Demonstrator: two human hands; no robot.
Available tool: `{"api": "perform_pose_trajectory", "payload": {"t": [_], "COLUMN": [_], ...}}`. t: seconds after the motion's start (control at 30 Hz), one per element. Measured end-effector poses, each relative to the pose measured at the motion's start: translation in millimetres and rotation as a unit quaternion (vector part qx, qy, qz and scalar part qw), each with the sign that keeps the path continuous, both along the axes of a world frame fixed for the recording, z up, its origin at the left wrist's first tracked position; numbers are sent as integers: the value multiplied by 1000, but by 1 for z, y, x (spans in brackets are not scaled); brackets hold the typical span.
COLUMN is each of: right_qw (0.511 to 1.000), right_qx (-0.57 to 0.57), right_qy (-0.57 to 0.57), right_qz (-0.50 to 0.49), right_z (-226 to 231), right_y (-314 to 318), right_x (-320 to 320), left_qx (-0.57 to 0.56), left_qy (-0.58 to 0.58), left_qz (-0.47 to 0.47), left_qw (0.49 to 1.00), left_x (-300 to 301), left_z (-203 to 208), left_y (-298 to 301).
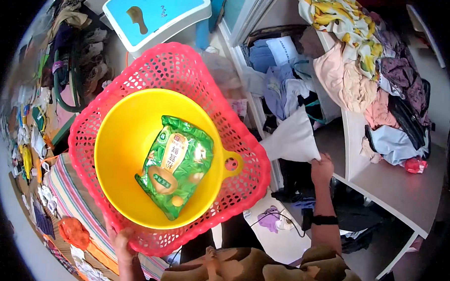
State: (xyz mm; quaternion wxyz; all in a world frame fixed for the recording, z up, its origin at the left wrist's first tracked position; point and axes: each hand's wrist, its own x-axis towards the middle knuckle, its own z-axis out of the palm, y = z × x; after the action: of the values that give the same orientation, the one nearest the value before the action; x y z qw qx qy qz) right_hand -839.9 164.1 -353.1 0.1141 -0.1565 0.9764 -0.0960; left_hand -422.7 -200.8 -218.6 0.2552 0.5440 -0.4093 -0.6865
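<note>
My left hand (124, 243) grips the near-left rim of a pink perforated plastic basket (163, 54). Inside that basket sits a round yellow plastic basin (121, 137) with a looped handle on its right side. A green printed food packet (177, 163) lies in the basin. Out to the right, my right hand (323, 167) pinches the lower corner of a white cloth (294, 138), which spreads up and left from the fingers in front of the shelves. Whether its far end rests on other clothes I cannot tell.
Shelves (392, 181) at the right hold heaped clothes (346, 80) and a red crumpled wrapper (415, 165). More folded garments (282, 68) fill a compartment farther back. A blue-topped white stool (160, 19) stands beyond the basket. At left are a striped cloth (72, 199) and an orange bag (74, 233).
</note>
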Motion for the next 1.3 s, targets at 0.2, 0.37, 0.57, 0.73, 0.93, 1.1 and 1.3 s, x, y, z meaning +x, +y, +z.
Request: {"api": "perform_pose_trajectory", "payload": {"t": [0.2,0.37,0.57,0.73,0.93,1.1,1.3], "right_qw": [992,959,955,933,931,974,978], "right_qx": [75,269,283,334,356,199,157], "right_qy": [-71,-31,36,-3,-36,52,93], "right_qz": [-73,87,79,135,73,99,99], "right_z": [31,56,104,93,88,121,163], "right_y": [5,19,-3,36,47,13,15], "right_x": [14,19,17,27,27,35,28], "left_qx": [-9,-18,-32,-53,-52,-74,-83], "left_qy": [2,11,7,20,-15,19,30], "left_qz": [0,-10,24,1,57,37,46], "left_qw": [1000,1000,999,998,997,996,995], "left_x": [2,13,10,13,25,38,58], "left_z": [17,28,48,60,73,86,87], "left_y": [-7,-11,-5,-6,-1,2,8]}}
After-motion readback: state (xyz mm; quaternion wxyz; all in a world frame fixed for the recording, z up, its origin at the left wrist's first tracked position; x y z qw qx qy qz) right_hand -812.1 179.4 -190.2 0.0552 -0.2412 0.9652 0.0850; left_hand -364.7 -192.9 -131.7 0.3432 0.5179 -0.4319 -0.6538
